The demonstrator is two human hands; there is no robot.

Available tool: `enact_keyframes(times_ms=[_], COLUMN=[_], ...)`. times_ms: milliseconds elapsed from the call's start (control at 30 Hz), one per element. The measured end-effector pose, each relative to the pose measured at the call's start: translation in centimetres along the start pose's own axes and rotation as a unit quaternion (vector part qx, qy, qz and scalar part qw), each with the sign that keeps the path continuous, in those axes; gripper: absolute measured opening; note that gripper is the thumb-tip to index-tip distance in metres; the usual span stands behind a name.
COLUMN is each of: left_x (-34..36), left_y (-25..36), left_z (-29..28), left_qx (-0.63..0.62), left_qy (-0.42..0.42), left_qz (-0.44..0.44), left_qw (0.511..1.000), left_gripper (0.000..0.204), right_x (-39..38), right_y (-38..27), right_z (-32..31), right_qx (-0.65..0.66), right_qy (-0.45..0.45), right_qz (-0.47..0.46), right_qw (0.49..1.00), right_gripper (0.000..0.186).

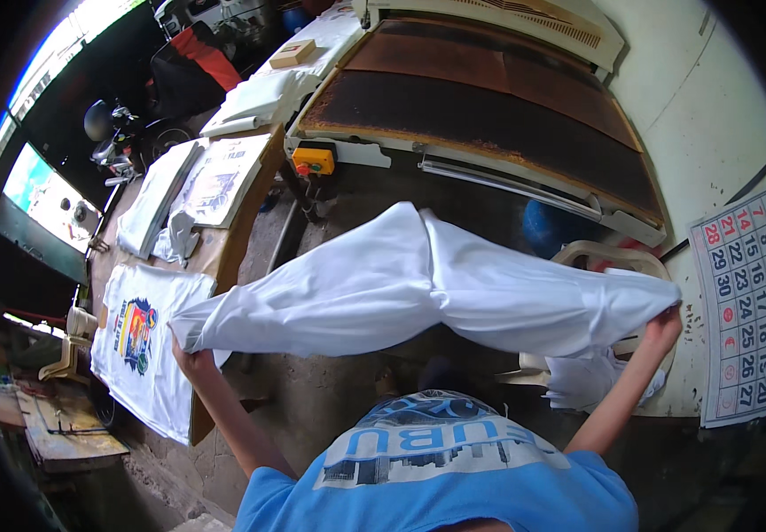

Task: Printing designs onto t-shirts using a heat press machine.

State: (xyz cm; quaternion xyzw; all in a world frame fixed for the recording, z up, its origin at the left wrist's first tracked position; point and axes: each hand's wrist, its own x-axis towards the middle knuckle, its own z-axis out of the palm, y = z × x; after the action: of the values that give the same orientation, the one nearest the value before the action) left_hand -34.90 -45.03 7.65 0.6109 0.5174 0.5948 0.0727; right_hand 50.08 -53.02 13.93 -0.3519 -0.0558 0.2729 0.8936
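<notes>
A white T-shirt (339,288) is stretched wide in the air before me, with a deep fold down its middle. My left hand (191,358) is closed on its left end, beside the table's edge. At the right end my right hand (664,326) grips the bunched cloth, near the wall calendar. No print shows on the side of the shirt facing me. On the table by my left hand lies a white T-shirt with a colourful print (139,335).
Ahead stands a large heat press (480,97) with a dark brown bed, a metal bar and a yellow switch box (314,160). Stacked white shirts (214,182) lie on the left table. A chair (613,257) bearing white cloth (587,381) stands right, near the calendar (742,301).
</notes>
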Motion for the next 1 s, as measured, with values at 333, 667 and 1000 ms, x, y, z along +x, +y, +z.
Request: enact_keyframes(times_ms=[333,667,1000], left_x=[6.8,17.2,21.7], left_y=[9.3,19.2,21.2], left_z=[13.4,24.6,27.4], left_qx=[-0.523,-0.542,-0.480], left_qy=[0.113,0.026,0.023], left_qz=[-0.348,-0.190,-0.033], left_qw=[0.770,0.818,0.876], left_gripper=[0.017,0.021,0.024], right_x=[4.4,6.0,-11.9], right_y=[4.1,18.8,33.1], right_z=[15.8,33.9,36.4], right_qx=[-0.218,-0.418,-0.271], right_qy=[-0.129,-0.295,-0.823], right_qz=[-0.041,-0.236,0.020], right_qw=[0.966,0.826,0.499], right_gripper=[0.022,0.060,0.039])
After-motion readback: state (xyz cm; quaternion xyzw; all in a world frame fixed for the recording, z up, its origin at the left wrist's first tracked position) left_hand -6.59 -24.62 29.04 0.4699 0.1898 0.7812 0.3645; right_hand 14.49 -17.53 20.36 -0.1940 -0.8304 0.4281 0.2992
